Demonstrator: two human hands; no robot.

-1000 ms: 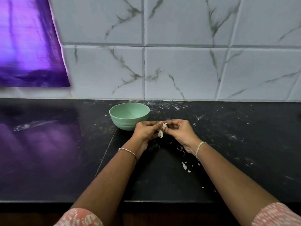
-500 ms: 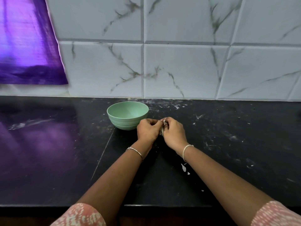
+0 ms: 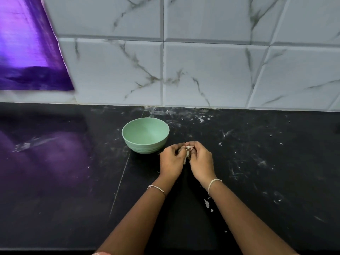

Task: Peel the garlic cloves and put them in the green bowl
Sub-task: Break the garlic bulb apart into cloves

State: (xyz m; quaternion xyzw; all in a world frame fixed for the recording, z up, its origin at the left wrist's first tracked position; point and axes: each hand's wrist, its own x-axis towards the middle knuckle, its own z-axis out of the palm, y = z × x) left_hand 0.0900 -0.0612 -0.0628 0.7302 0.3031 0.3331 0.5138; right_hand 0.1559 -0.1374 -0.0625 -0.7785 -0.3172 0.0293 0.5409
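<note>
Head view: both forearms reach in from the lower edge and meet near the middle of the black tabletop. The left hand and right hand sit knuckle to knuckle, and each grip is closed, fingers curled in, pinching one garlic clove between them. The clove is mostly hidden; only a pale bit with loose skin shows at the fingertips, held just above the tabletop. A thin bracelet circles the left wrist and a pale band the right.

The green bowl stands upright just beyond and left of the left hand, near it but not touching. Behind the bowl the tabletop runs a short way to the tiled wall. A purple sheet hangs at far left, with its glow reflected on the surface below.

Open black surface spreads wide to the right of the hands and to the left of the bowl. A thin seam runs diagonally from the bowl's base toward the front edge. White peel scraps lie beside the right forearm, and finer flecks dot the right side and the back edge.
</note>
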